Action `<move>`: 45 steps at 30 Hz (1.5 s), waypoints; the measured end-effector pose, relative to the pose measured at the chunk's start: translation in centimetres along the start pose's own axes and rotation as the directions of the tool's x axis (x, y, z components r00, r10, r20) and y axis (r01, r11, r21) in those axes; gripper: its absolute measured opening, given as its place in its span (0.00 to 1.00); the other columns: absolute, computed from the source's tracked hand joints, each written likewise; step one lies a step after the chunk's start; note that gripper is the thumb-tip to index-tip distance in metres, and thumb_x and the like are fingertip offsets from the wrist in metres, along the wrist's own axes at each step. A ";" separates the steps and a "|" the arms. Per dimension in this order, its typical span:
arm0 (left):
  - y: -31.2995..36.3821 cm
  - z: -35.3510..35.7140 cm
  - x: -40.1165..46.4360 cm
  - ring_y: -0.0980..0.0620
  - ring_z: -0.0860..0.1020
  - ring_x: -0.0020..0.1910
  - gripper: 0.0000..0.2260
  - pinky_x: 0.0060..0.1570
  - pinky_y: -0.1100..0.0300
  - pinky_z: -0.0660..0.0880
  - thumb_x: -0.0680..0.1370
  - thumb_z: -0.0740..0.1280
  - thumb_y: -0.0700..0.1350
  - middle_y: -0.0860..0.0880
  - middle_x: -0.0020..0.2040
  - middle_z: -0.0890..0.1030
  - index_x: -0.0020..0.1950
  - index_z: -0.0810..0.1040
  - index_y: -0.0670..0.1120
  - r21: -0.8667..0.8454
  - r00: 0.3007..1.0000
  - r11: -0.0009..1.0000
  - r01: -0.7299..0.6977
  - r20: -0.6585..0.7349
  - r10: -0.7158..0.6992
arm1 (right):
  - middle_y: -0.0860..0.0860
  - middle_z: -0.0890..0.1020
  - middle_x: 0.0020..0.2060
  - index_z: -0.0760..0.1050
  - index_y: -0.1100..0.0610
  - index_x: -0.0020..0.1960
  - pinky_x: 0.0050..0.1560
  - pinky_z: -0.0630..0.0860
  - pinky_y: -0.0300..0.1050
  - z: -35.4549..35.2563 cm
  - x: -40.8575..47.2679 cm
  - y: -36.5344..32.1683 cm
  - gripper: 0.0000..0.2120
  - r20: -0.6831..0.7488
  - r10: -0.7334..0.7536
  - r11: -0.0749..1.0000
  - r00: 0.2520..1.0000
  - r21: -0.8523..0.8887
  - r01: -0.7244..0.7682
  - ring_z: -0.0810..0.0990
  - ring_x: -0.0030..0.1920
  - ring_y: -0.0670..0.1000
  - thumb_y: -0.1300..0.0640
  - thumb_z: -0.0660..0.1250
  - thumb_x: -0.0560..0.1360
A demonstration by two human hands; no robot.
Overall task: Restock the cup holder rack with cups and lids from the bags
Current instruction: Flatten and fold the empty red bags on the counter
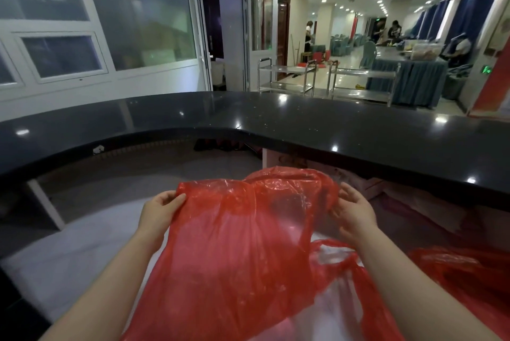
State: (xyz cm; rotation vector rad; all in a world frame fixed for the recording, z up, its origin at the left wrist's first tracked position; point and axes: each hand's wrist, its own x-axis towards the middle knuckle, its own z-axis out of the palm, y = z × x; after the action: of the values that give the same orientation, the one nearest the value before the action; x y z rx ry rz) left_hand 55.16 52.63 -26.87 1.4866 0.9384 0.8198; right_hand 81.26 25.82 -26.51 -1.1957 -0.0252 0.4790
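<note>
Bag [242, 244] stretched between left hand [160, 211], right hand [354, 213] fingers.

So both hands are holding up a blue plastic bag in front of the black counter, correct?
Not quite: the plastic bag is red, not blue. The head view shows the left hand and right hand holding it up by its top edge in front of the black counter.
</note>
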 end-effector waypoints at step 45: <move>-6.2 -5.8 17.8 0.43 0.75 0.37 0.11 0.40 0.60 0.74 0.79 0.62 0.35 0.40 0.39 0.78 0.60 0.77 0.34 0.247 0.964 0.962 0.115 -0.260 -0.048 | 0.55 0.80 0.27 0.71 0.61 0.40 0.20 0.72 0.35 -0.4 5.6 3.1 0.10 -0.418 0.075 0.989 0.906 -0.083 -0.120 0.80 0.26 0.50 0.71 0.60 0.77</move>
State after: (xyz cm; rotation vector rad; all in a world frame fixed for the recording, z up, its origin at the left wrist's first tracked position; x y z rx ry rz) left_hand 57.08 71.42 -32.53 1.5776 1.3321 0.8630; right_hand 85.30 28.39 -30.77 -1.3896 0.3807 0.3047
